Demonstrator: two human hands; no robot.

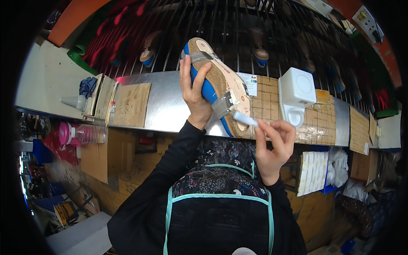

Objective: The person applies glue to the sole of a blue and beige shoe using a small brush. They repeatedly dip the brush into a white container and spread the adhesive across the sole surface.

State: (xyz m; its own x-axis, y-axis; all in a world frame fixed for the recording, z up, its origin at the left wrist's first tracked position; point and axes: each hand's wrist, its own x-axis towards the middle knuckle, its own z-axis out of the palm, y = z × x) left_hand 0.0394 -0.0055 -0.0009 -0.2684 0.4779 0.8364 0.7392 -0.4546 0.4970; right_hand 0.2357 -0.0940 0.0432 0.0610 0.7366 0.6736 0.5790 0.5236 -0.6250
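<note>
A shoe on a blue last is tilted above the bench with its pale underside turned up. Tan cork runs along its side, and grey straps wrap over the edge onto the underside. My left hand grips it by the side, thumb and fingers spread around the blue and cork part. Between the thumb and fingers of my right hand is a small brush with a pale handle. Its tip reaches the edge of the underside beside the nearer strap; whether it touches is hard to tell.
On the bench's right stands a white plastic dispenser with a small cup, over taped cardboard. A wooden board lies at left on the metal top. Beyond, a rack of metal rods carries several shoes on lasts.
</note>
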